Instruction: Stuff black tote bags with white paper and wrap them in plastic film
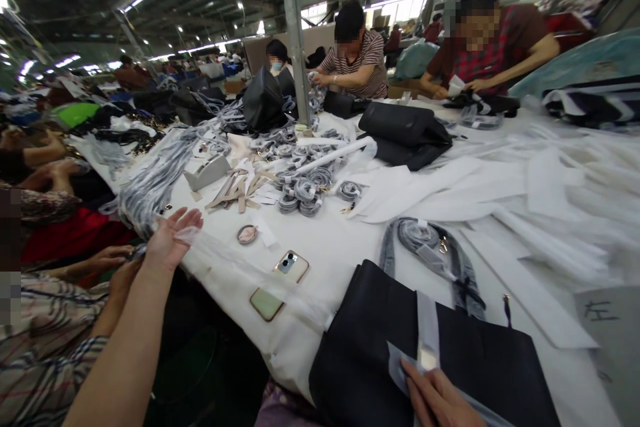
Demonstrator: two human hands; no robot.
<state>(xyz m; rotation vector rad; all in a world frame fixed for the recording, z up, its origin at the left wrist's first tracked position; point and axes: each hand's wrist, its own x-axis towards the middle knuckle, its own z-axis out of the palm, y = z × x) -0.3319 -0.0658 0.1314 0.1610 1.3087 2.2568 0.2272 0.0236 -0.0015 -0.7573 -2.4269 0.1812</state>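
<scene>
A black handbag (370, 327) lies in front of me, with a pale wrapping strip (428, 320) down its middle and a metal clasp (427, 357). Its handles (463, 267) are wrapped in grey film. At the lower part of the bag, my right hand (440, 397) pinches a translucent grey strip (397, 363) beside the clasp. My left hand (173, 237) is stretched out to the left, palm up, fingers extended. A clear plastic strip (260, 273) is caught at its thumb and trails, blurred, to the bag's left edge.
A phone (280, 283) lies left of the bag, near a small round item (247, 234). Coiled wrapped straps (305, 193), white foam sheets (450, 190) and another black bag (405, 130) cover the table. A post (295, 33) stands beyond. Co-workers sit left and across.
</scene>
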